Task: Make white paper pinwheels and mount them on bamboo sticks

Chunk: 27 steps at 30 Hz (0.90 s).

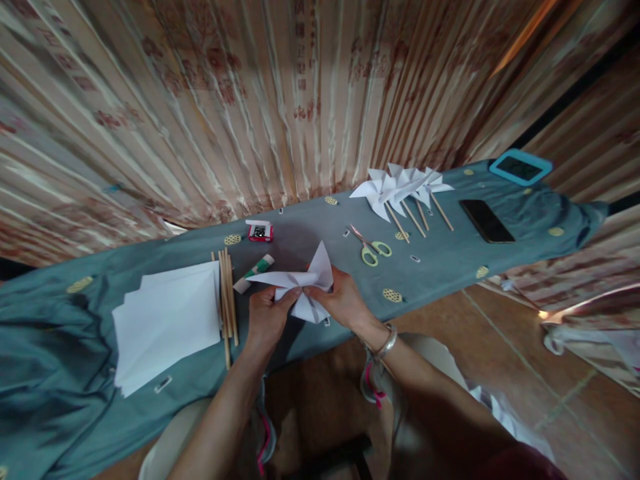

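Bracelet [387, 342] is circling the right wrist, nearest in. Left hand [267, 317] and right hand [345, 297] are pinching the folded white paper [304, 279] from either side, thumbs on top, tips nearly meeting at its centre; fingers underneath are mostly hiding, can't tell how they're curling. Paper is sitting between both hands, over the table [440, 267]. Key relation: its longest blade is pointing left, past the left thumb, another is pointing away from the person; centre is lying about equally near both hands. Paper stack [173, 313] is lying left, loose sticks [227, 300] running lengthwise away along its right edge, left hand being nearer. Green-and-white tube [254, 274] is slanting near the blade's left tip. Scissors [367, 244] are lying beyond the right hand, red box [260, 231] farther back. Off right, white pinwheels [403, 190] are overlapping; phone [487, 221] and blue-framed tablet [520, 167] are lying beyond. Curtain [300, 100] is hanging behind.
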{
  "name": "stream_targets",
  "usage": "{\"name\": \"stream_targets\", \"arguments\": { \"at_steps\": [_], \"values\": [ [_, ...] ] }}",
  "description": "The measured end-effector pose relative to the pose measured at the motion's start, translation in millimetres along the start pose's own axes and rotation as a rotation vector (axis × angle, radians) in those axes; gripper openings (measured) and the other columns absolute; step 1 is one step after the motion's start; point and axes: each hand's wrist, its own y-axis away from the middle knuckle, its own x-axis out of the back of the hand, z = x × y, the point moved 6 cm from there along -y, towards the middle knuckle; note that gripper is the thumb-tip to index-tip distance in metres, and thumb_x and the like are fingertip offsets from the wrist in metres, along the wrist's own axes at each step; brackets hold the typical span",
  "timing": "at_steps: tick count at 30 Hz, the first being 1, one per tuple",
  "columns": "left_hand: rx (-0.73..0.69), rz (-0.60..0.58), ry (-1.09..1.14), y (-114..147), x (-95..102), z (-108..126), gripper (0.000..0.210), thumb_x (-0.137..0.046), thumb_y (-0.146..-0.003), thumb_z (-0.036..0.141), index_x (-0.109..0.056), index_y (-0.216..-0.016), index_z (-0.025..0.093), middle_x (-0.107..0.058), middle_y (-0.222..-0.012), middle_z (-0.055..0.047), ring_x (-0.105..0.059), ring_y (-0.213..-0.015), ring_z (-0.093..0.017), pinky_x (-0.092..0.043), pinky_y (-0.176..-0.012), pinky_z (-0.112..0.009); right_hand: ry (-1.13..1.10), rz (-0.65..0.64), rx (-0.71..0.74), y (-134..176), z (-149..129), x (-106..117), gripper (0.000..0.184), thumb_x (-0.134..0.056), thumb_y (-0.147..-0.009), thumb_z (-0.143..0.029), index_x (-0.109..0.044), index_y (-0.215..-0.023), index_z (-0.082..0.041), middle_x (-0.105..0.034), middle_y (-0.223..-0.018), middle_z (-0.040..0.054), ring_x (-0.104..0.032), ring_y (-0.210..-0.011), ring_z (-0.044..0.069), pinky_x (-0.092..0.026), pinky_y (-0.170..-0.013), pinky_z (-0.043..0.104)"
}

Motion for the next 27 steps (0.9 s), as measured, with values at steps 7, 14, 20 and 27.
{"name": "stream_targets", "arguments": {
  "at_steps": [7, 14, 20, 27],
  "values": [
    [0.017, -0.050, 0.100, -2.4, -1.3, 1.6, 0.026, -0.078, -0.057, 0.037, -0.070, -0.065, 0.013, -0.064, -0.057, 0.001, -0.052, -0.054, -0.013, -0.039, -0.055, -0.024, -0.058, 0.018, 0.024, -5.6, -0.1, 2.9, 0.031, -0.068, -0.074, -0.028, -0.065, -0.103, -0.015, -0.073, -0.093, 0.0069, -0.068, -0.082, 0.022, -0.052, -0.071, 0.032],
    [0.101, -0.099, 0.185, 1.7, -5.5, 8.1, 0.028, -0.080, -0.050, 0.032, -0.072, -0.068, 0.012, -0.067, -0.061, 0.000, -0.054, -0.056, -0.012, -0.041, -0.058, -0.024, -0.096, 0.017, -0.022, -6.7, 6.6, 5.7, 0.032, -0.072, -0.072, -0.027, -0.065, -0.101, -0.015, -0.073, -0.092, 0.0078, -0.068, -0.083, 0.023, -0.054, -0.070, 0.033],
    [0.130, -0.090, 0.170, 1.7, -5.5, 2.3, 0.031, -0.080, -0.049, 0.032, -0.073, -0.071, 0.012, -0.068, -0.063, -0.001, -0.056, -0.058, -0.014, -0.043, -0.060, -0.026, -0.066, 0.002, -0.044, -5.6, 7.0, 5.9, 0.031, -0.072, -0.071, -0.027, -0.063, -0.098, -0.014, -0.071, -0.088, 0.0071, -0.066, -0.078, 0.022, -0.052, -0.067, 0.033],
    [0.165, -0.107, 0.193, 4.3, -6.0, 5.9, 0.030, -0.080, -0.046, 0.029, -0.073, -0.070, 0.013, -0.069, -0.064, -0.001, -0.057, -0.059, -0.015, -0.045, -0.060, -0.026, -0.068, -0.025, -0.038, -5.4, 3.8, 5.6, 0.029, -0.071, -0.072, -0.028, -0.064, -0.097, -0.016, -0.071, -0.086, 0.0047, -0.065, -0.076, 0.020, -0.051, -0.068, 0.032]
  ]
}}
